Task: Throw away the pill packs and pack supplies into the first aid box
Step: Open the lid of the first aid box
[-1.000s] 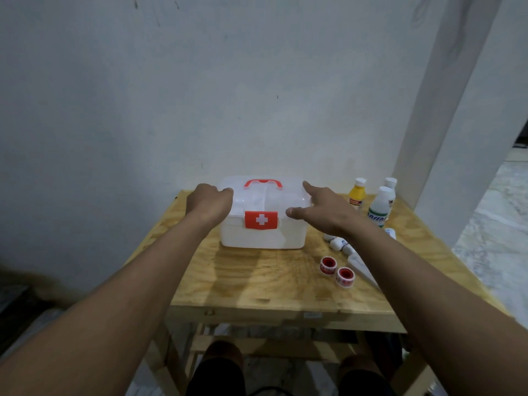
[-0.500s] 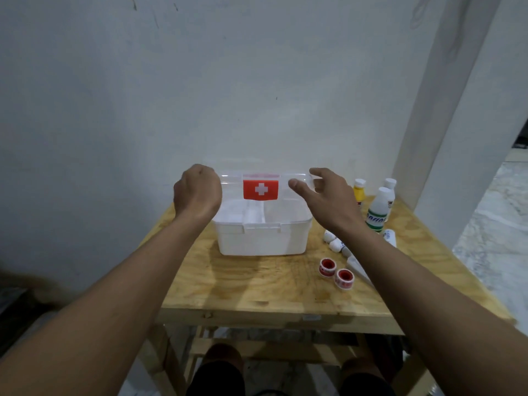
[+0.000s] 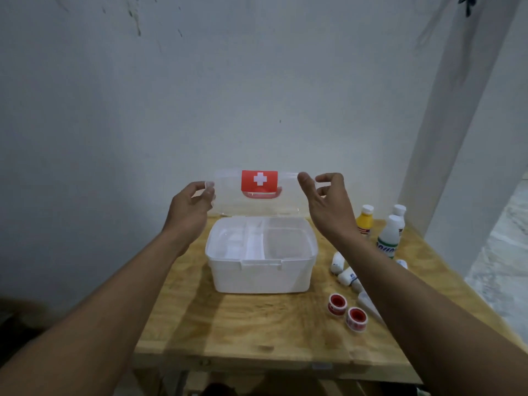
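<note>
The white first aid box (image 3: 261,278) stands on the wooden table (image 3: 257,327), with its divided inside showing. Its clear lid (image 3: 228,198), bearing a red label with a white cross (image 3: 259,180), stands upright at the back. My left hand (image 3: 190,207) pinches the lid's upper left corner. My right hand (image 3: 328,207) holds the upper right corner between thumb and curled fingers. Two red-cored tape rolls (image 3: 337,304) lie to the right of the box, and white bandage rolls (image 3: 343,270) lie beyond them. I see no pill packs.
A yellow bottle (image 3: 365,221) and two white bottles (image 3: 388,238) stand at the table's back right. A white tube (image 3: 368,304) lies partly under my right forearm. A wall runs close behind the table, and a pillar (image 3: 457,138) rises at the right.
Both hands have swung the lid up from shut to upright, so the box is open. The view has tilted and moved closer.
</note>
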The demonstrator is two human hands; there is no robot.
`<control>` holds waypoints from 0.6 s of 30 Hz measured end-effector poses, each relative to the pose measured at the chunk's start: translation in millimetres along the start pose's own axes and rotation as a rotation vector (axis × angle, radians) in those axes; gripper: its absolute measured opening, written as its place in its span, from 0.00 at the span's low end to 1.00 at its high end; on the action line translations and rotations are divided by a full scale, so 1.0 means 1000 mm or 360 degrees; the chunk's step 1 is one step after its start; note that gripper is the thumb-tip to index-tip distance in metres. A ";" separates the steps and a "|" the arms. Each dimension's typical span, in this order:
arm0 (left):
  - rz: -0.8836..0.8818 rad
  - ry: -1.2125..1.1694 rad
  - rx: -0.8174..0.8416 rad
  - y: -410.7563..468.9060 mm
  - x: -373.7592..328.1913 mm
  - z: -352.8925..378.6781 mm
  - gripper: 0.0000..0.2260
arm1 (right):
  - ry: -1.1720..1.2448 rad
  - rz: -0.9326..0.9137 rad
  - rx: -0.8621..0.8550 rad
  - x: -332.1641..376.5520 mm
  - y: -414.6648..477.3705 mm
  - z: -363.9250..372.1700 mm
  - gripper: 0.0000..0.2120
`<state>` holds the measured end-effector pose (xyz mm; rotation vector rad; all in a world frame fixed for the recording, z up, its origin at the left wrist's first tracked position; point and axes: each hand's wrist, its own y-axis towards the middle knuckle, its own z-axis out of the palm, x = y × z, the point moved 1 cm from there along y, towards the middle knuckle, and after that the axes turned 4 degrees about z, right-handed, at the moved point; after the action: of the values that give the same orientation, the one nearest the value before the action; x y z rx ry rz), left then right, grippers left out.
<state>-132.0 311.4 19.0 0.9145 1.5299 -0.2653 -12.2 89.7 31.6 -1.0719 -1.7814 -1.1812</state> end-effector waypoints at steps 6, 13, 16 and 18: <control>-0.0088 -0.0029 -0.0081 0.013 0.001 0.007 0.12 | -0.0135 0.0169 0.0340 -0.028 0.001 0.007 0.20; -0.0315 0.0002 0.0192 0.025 0.002 0.021 0.18 | -0.0450 0.0225 0.0573 -0.035 0.002 0.010 0.34; -0.0318 0.0139 0.0305 0.024 0.005 0.020 0.24 | -0.0643 0.0180 0.0605 -0.036 0.003 0.007 0.35; -0.0306 0.0247 0.0345 0.021 0.005 0.016 0.25 | -0.0712 0.0150 0.0631 -0.039 0.002 0.005 0.35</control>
<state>-105.7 316.5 18.3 0.9756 1.7605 -0.5167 3.7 85.8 -3.9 -1.2215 -2.1574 -0.5167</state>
